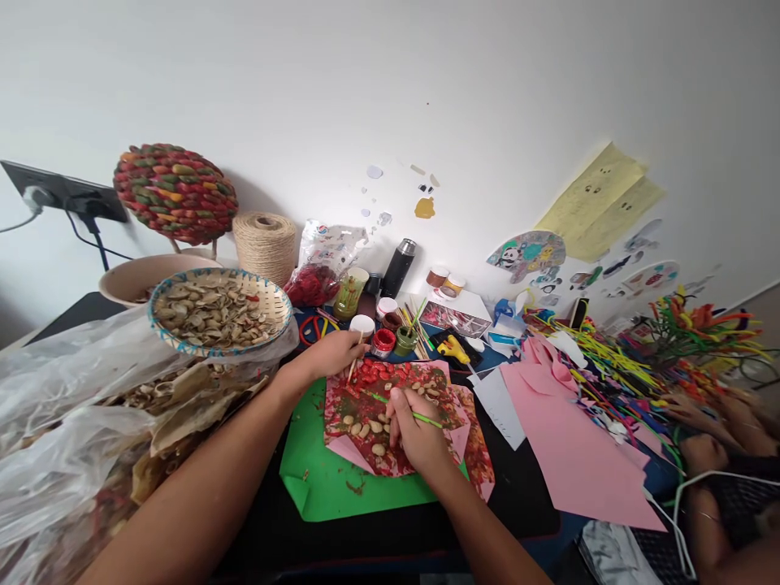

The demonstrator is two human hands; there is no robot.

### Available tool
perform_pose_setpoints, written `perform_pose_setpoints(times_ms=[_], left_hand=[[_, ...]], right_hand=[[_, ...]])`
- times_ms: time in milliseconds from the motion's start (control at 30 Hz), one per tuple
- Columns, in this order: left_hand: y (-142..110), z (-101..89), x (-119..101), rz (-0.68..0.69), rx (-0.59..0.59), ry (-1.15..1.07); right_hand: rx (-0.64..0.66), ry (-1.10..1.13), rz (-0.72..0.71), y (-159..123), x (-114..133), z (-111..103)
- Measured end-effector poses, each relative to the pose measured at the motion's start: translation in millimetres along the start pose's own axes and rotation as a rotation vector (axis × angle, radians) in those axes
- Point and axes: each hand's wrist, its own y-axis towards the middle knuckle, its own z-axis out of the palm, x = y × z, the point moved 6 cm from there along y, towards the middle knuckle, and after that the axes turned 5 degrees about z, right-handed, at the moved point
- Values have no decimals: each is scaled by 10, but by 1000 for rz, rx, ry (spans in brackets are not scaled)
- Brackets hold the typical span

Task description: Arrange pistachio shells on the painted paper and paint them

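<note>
My left hand [337,354] pinches a thin wooden stick [353,367], its lower end slanting down to the paint-stained pink paper [341,410]. In my right hand [415,426] is a slim green paintbrush [428,420], its tip pointing left toward the stick's lower end. Red-painted peanut shells [371,372] lie close together at the paper's upper edge. Several unpainted peanut shells [379,449] sit lower down, left of my right hand. Just past the paper stand an open red paint jar [383,343] and a green paint jar [405,341].
A blue-rimmed basket [159,335] of shell halves stands left, beside a twine spool [264,248] and a shell-covered ball [175,193]. Green paper [329,479] lies beneath. A yellow glue gun [454,349] and pink sheets [578,455] lie right. Another person's hands [700,418] are at far right.
</note>
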Motion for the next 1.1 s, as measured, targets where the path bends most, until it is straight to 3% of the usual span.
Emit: perform_pose_setpoints(times_ms=[133, 333, 567, 833, 1100], left_hand=[[1, 10, 10, -1, 10, -1], [4, 13, -1, 1, 6, -10], [-7, -4, -26, 4, 2, -5], [-4, -4, -27, 5, -5, -11], [-10, -3, -29, 10, 9, -14]], right_hand=[[17, -74, -57, -54, 22, 0], [13, 26, 12, -57, 5, -66], [26, -41, -53, 59, 57, 98], [39, -42, -33, 38, 19, 40], [76, -86, -116, 5, 133, 158]])
